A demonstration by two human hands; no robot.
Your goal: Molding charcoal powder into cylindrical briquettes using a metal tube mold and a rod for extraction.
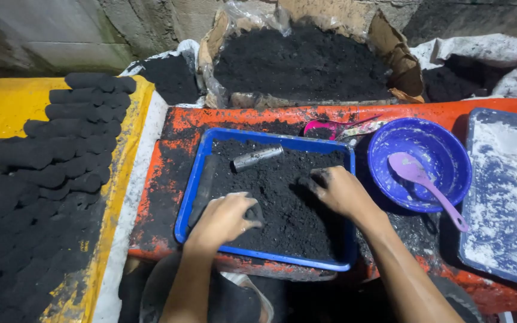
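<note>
A blue rectangular tray (188, 200) holds loose black powder (288, 200) on an orange surface. My left hand (221, 218) rests in the near left part of the tray, fingers curled over a dark lump of the powder. My right hand (337, 190) presses into the powder right of centre, fingertips blackened and bent down. A short metal tube (257, 158) lies on the powder at the far side of the tray, apart from both hands.
A blue bowl (444, 149) with a lilac spoon (426, 186) stands right of the tray. A powder-dusted blue board (507, 197) lies far right. Rows of black cylinders (49, 173) fill a yellow sheet at left. A cardboard box of black powder (300, 60) sits behind.
</note>
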